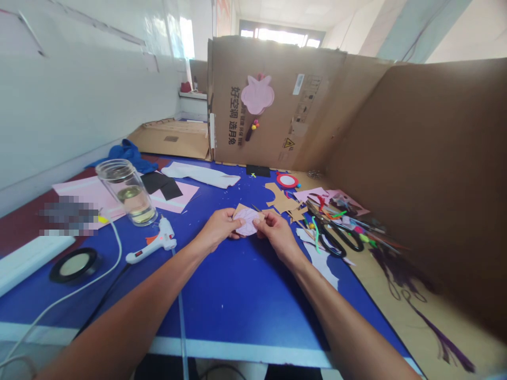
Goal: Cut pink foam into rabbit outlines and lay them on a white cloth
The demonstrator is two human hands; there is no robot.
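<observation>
Between my two hands is a rounded pink paper cutout with faint lines on it, lying over a piece of tan cardboard that shows at its upper edge. My left hand pinches the left side, thumb on top and fingers beneath. On the right side my right hand grips the same pieces, its thumb pressing the pink paper. Both are held above the blue table. Tan cardboard scraps lie just beyond my right hand.
Left of my hands are a white glue gun, a glass jar of liquid and a black tape roll. Large scissors lie among scraps at right. A tall cardboard sheet bearing a pink cutout stands behind.
</observation>
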